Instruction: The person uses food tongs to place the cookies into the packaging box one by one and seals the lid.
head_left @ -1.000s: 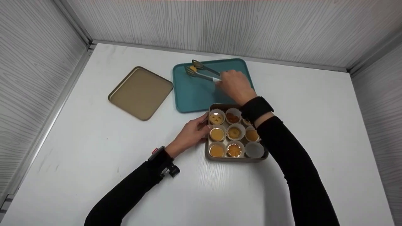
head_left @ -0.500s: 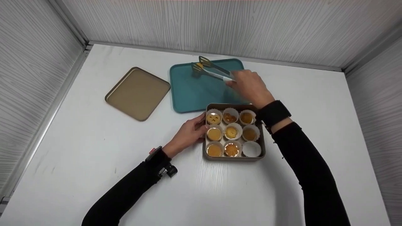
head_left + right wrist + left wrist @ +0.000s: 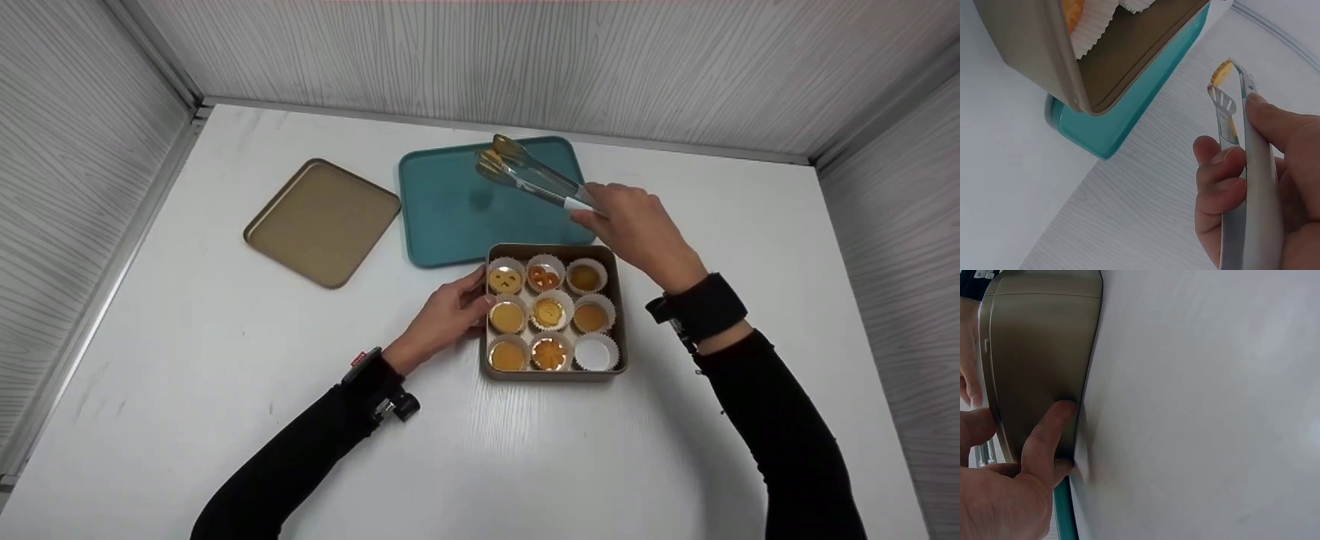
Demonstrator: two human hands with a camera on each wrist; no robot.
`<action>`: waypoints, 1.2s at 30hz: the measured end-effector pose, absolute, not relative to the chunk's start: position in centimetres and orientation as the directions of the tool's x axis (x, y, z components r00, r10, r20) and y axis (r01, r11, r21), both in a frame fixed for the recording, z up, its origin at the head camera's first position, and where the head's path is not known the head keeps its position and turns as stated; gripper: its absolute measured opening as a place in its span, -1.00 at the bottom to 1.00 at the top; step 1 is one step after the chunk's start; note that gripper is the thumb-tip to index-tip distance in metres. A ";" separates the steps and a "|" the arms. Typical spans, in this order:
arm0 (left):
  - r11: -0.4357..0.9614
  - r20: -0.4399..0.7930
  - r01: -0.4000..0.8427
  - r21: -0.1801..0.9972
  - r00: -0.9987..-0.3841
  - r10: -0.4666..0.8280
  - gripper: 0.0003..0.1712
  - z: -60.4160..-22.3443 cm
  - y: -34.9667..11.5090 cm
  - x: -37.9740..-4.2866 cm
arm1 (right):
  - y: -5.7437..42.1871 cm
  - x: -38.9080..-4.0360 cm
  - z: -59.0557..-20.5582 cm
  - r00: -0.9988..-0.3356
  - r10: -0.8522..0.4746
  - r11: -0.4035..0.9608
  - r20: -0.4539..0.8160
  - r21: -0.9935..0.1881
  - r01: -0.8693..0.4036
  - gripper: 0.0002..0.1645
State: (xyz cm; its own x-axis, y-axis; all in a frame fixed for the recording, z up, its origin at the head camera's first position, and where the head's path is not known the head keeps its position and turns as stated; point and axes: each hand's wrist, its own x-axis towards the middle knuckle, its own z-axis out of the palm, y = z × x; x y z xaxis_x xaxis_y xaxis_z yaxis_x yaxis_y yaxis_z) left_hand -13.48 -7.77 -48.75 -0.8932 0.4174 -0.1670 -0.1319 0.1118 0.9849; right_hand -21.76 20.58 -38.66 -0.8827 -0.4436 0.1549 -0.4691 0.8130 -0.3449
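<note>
In the head view, my right hand grips a pair of metal tongs above the teal tray. A yellow cookie is pinched between the tong tips, and a shadow falls on the tray below. My left hand holds the left side of a square gold tin, thumb at the rim and fingers against the outer wall in the left wrist view. Inside the tin, rows of fluted paper cups carry cookies of various shapes; the front right paper cup shows only its white bottom.
A gold square lid or shallow tray lies left of the teal tray, their edges close together. The tin stands just in front of the teal tray on a white table. Grey wood-grain walls enclose the back and sides.
My right hand has drawn the tongs up and rightward, lifting the cookie off the teal tray. The left hand stays on the tin; the whole head view shifts slightly.
</note>
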 end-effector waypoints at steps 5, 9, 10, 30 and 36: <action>0.114 -0.173 -0.138 0.984 -0.894 0.413 -0.23 -48.7 -7.7 -13.6 | 21.4 -20.1 -39.1 -0.869 -0.464 0.799 0.173 -0.342 -0.494 -0.68; 0.115 -0.177 -0.142 0.983 -0.895 0.409 -0.23 -48.7 -7.7 -13.5 | 22.3 -18.8 -39.6 -0.863 -0.473 0.793 0.179 -0.342 -0.505 -0.63; 0.117 -0.179 -0.143 0.983 -0.895 0.410 -0.23 -48.7 -7.7 -13.5 | 22.6 -18.4 -39.7 -0.863 -0.473 0.792 0.177 -0.345 -0.504 -0.63; 0.140 -0.207 -0.162 0.977 -0.883 0.421 -0.25 -48.7 -7.6 -13.9 | 28.3 -11.9 -41.0 -0.833 -0.476 0.791 0.281 -0.278 -0.546 -0.56; 0.125 -0.186 -0.146 0.981 -0.886 0.425 -0.24 -48.8 -7.5 -13.9 | 30.4 -10.1 -41.0 -0.826 -0.492 0.786 0.274 -0.268 -0.557 -0.52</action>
State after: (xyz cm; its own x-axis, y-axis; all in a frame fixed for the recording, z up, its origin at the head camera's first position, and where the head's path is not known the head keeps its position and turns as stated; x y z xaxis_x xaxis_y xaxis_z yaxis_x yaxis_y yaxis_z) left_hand -13.95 -7.52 -48.81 -0.8857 0.4253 -0.1861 -0.1463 0.1247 0.9813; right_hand -10.15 30.42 -41.02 -0.8263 -0.4923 0.2737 -0.5570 0.7862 -0.2676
